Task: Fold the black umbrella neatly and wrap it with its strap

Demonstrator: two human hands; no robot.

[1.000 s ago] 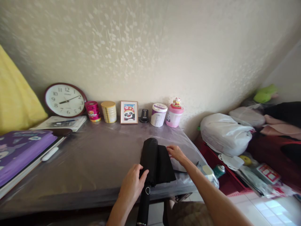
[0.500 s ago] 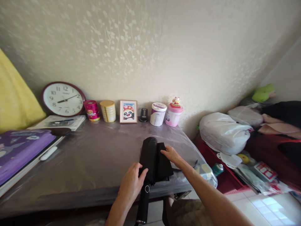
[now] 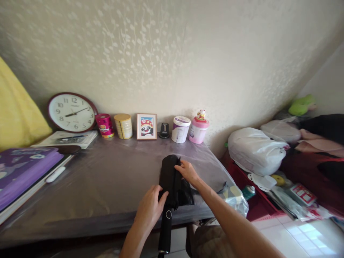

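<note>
A black folding umbrella lies on the plastic-covered table, its canopy bundled and its handle sticking out over the front edge toward me. My left hand grips the lower left side of the bundle, with the thumb on top and the other fingers partly hidden behind it. On the upper right side, my right hand pinches a fold of the black fabric against the bundle. Below that hand a loose flap spreads out to the right.
Along the wall stand a clock, a pink tin, a yellow-lidded can, a framed panda picture and two tubs. Purple books lie at left. Right of the table, a white bag sits over a red bin.
My right hand has moved left and slightly up, bringing the loose fabric fold over against the bundle. My left hand has stayed nearly in place.
</note>
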